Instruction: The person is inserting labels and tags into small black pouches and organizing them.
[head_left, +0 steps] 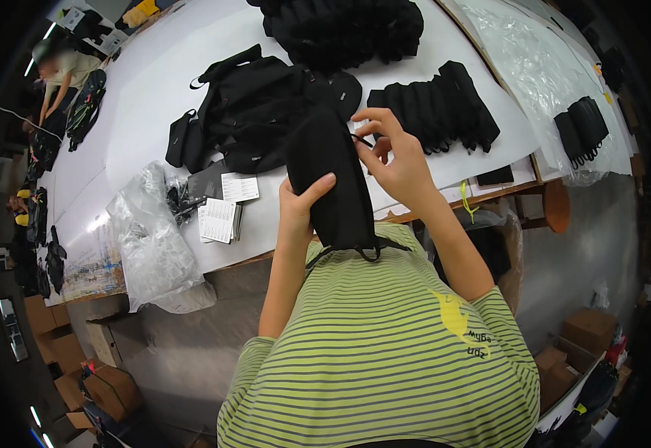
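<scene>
A long black fabric pouch [333, 175] with small loops at its near end is held up in front of my body. My left hand [303, 205] is closed round its left side, thumb lying across the front. At the upper right edge of the pouch, my right hand [398, 160] has its fingers curled and pinched on a thin black cord or strap end; its exact form is too small to tell. Behind the pouch, several black bags [254, 104] lie heaped on the white table. To the right sits a row of similar black pouches [437, 108].
A large black pile [348, 30] stands at the table's far side. Left of me are printed cards [219, 220] and a clear plastic bag [154, 239] hanging over the edge. More pouches [581, 131] rest on plastic at right. Another person [68, 78] works at far left.
</scene>
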The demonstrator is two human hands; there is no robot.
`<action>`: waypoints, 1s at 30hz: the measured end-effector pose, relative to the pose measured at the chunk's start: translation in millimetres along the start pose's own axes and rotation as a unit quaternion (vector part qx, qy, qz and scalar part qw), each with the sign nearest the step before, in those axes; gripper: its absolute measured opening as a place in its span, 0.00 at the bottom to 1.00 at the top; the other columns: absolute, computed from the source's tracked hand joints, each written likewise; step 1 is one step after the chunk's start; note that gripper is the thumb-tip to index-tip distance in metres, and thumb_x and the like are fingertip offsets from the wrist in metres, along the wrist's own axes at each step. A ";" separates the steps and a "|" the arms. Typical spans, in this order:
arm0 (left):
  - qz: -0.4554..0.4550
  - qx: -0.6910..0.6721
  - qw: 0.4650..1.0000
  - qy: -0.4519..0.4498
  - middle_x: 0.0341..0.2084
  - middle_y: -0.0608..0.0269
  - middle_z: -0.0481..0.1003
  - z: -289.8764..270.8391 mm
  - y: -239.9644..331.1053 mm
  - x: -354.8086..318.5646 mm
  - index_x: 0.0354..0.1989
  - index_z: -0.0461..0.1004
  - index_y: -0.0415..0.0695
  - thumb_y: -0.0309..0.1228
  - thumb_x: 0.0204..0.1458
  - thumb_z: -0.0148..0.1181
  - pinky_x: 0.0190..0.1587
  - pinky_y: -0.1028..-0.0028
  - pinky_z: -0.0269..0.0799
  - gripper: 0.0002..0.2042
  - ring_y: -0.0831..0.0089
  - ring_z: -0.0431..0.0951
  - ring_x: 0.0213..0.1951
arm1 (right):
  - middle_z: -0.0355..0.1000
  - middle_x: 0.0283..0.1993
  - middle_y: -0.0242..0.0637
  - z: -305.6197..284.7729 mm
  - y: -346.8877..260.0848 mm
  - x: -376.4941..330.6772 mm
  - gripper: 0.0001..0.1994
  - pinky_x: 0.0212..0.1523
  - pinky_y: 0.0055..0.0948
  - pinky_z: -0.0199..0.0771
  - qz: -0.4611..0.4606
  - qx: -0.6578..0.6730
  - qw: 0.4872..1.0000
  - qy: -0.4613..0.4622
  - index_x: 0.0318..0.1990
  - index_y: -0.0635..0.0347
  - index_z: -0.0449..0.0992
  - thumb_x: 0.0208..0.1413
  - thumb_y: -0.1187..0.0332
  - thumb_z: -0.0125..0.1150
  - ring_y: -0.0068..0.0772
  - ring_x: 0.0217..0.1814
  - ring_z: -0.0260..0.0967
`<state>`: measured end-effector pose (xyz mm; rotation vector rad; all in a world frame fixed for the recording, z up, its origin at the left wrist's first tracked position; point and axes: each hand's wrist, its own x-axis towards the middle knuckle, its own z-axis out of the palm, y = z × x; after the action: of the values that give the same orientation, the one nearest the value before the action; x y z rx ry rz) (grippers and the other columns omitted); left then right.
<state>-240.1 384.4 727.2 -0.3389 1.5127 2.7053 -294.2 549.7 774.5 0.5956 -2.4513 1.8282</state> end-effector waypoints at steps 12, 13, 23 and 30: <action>-0.032 -0.011 0.999 0.004 0.29 0.57 0.76 -4.3 -4.1 -8.3 0.38 0.71 0.34 0.27 0.42 0.65 0.32 0.76 0.75 0.15 0.73 0.77 0.28 | 0.67 0.24 0.36 11.6 5.5 0.4 0.06 0.25 0.27 0.66 -0.132 -0.110 0.985 0.028 0.37 0.59 0.67 0.52 0.74 0.55 0.33 0.22 0.66; -0.035 -0.030 0.999 0.010 0.29 0.58 0.76 -1.8 -5.2 -8.9 0.39 0.71 0.34 0.28 0.43 0.64 0.32 0.76 0.75 0.15 0.73 0.77 0.28 | 0.68 0.25 0.37 10.7 4.3 0.3 0.06 0.25 0.27 0.66 -0.156 -0.123 0.980 0.030 0.35 0.59 0.68 0.51 0.74 0.57 0.33 0.23 0.67; -0.055 -0.259 0.964 0.021 0.31 0.59 0.77 -22.2 -9.2 11.5 0.40 0.72 0.38 0.32 0.52 0.56 0.36 0.73 0.77 0.12 0.71 0.79 0.32 | 0.69 0.27 0.35 12.8 -22.2 -28.4 0.05 0.24 0.26 0.66 -0.134 -0.078 0.979 -0.130 0.31 0.61 0.71 0.47 0.76 0.60 0.34 0.25 0.70; -0.083 -0.315 0.945 0.044 0.30 0.60 0.77 -32.3 -13.3 13.0 0.37 0.73 0.39 0.33 0.51 0.57 0.33 0.74 0.78 0.11 0.71 0.79 0.30 | 0.68 0.27 0.34 11.0 -20.2 -39.5 0.04 0.24 0.26 0.66 -0.104 -0.067 0.973 -0.193 0.31 0.61 0.71 0.48 0.76 0.59 0.33 0.24 0.69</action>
<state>-245.5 363.1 697.1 -0.5699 0.5451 2.9829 -249.0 545.9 780.0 1.2452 -2.5841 1.5746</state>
